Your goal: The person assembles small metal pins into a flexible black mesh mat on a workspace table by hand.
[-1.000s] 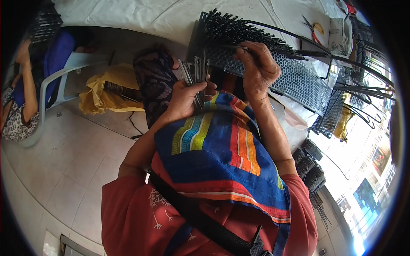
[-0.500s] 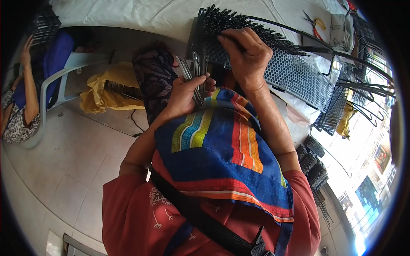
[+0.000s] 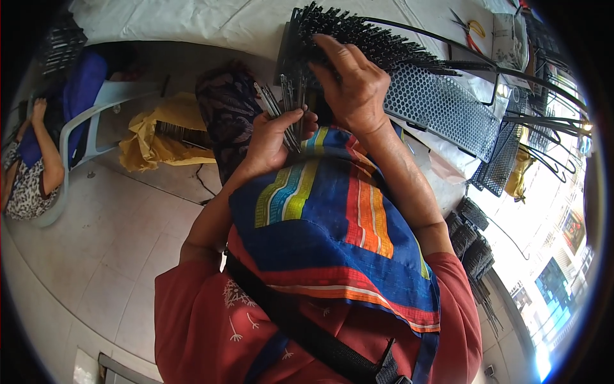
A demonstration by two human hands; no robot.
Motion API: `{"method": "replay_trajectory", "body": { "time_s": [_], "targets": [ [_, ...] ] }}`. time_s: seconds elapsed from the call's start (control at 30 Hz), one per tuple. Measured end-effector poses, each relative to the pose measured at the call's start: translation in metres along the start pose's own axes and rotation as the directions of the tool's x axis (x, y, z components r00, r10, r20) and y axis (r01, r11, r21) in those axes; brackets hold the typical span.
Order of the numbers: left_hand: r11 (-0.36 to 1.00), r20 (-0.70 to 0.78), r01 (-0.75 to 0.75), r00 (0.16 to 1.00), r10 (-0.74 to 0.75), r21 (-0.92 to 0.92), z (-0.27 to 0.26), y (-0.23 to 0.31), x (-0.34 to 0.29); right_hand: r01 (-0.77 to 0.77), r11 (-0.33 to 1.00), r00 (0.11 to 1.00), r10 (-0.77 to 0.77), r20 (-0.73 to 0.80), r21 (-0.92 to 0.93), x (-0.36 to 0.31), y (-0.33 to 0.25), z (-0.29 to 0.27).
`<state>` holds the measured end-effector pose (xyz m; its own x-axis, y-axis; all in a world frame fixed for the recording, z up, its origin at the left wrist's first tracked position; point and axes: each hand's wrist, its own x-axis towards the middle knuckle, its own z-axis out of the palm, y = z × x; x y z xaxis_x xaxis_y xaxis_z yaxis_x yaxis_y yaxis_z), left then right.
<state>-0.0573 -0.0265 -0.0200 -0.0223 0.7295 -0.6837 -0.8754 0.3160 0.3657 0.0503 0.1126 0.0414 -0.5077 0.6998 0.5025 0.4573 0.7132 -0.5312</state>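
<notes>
My left hand (image 3: 276,136) is closed around a bundle of thin grey metal rods (image 3: 286,105) that stick up out of the fist. My right hand (image 3: 350,84) rests palm down on the left end of a black perforated mesh panel (image 3: 441,109), its fingers on the row of black rod ends (image 3: 358,29) bristling along the panel's top edge. Whether the right fingers pinch a rod is hidden. The panel lies on a white-covered table (image 3: 211,22). A striped, multicoloured cloth (image 3: 339,217) covers my lap below both hands.
More black mesh panels and wire frames (image 3: 511,160) lie at the right. Scissors with yellow and red handles (image 3: 470,32) sit at the far table edge. At left a seated person (image 3: 32,173) occupies a pale plastic chair (image 3: 96,121); a yellow bag (image 3: 153,137) lies on the tiled floor.
My right hand has slid left along the panel's bristling top edge toward its left end. The left hand keeps the rod bundle in about the same place.
</notes>
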Motion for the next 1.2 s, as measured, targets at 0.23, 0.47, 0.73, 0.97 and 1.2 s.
{"method": "replay_trajectory", "body": {
  "time_s": [0.23,0.47,0.73,0.97,1.2],
  "targets": [
    [1.0,0.015,0.017,1.0,-0.017,-0.006,-0.002,0.002,-0.001,-0.037,0.995,0.998,0.042,-0.054,0.092,0.008,0.0,0.004],
    [0.999,-0.001,0.044,0.999,-0.044,0.005,-0.005,0.0,0.002,0.071,0.982,0.997,-0.071,0.009,-0.173,0.008,0.007,0.003],
    [1.0,0.067,0.009,0.998,-0.008,-0.013,0.004,0.001,-0.003,-0.475,0.86,0.814,0.35,0.463,0.185,-0.022,0.001,-0.018],
    [0.994,0.081,-0.028,0.997,0.02,0.108,0.015,-0.005,-0.008,-0.846,0.381,0.533,0.574,0.621,0.373,-0.04,0.013,-0.013],
    [0.995,0.029,0.042,0.999,-0.045,0.091,0.017,-0.008,-0.003,-0.754,0.441,0.653,0.586,0.48,0.488,-0.036,0.014,-0.03]
  ]
}}
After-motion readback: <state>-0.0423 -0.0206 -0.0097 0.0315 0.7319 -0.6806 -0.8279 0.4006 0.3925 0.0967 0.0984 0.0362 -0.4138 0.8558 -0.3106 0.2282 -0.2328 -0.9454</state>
